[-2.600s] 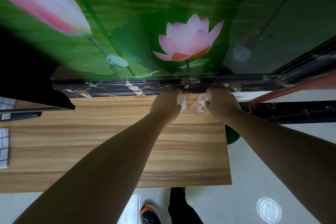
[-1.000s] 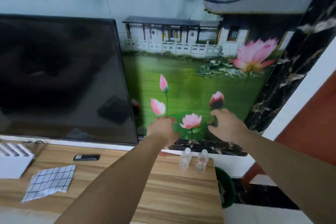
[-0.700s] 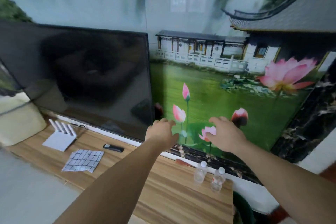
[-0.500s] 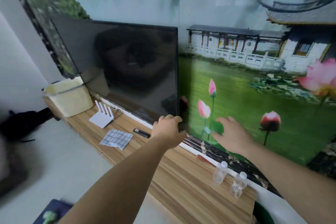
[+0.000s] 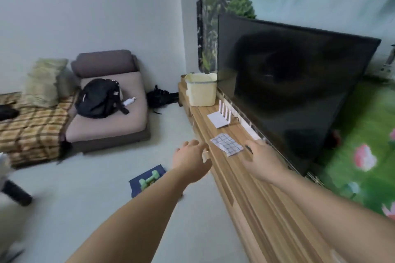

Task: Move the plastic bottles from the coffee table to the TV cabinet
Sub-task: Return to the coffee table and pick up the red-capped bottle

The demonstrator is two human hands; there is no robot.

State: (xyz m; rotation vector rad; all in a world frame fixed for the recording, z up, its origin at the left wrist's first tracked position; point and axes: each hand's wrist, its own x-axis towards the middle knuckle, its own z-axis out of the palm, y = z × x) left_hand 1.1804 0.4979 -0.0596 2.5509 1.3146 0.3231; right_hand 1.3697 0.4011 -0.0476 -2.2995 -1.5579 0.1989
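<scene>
The wooden TV cabinet (image 5: 252, 194) runs along the right, under a large black TV (image 5: 288, 83). My left hand (image 5: 190, 161) hovers at the cabinet's front edge, fingers apart and holding nothing. My right hand (image 5: 261, 161) is stretched out over the cabinet top, also spread and holding nothing. No plastic bottle is in view, and the coffee table is out of frame.
On the cabinet lie a checked cloth (image 5: 227, 147), a white router (image 5: 221, 116) and a pale yellow bin (image 5: 201, 89). A sofa (image 5: 106, 113) with a black backpack (image 5: 97, 98) stands at the left wall. A green dumbbell on a blue mat (image 5: 147, 180) lies on the floor.
Both hands let go of the two bottles, which stood at the cabinet's right end. The view has since swung left, so the bottles have left the frame.
</scene>
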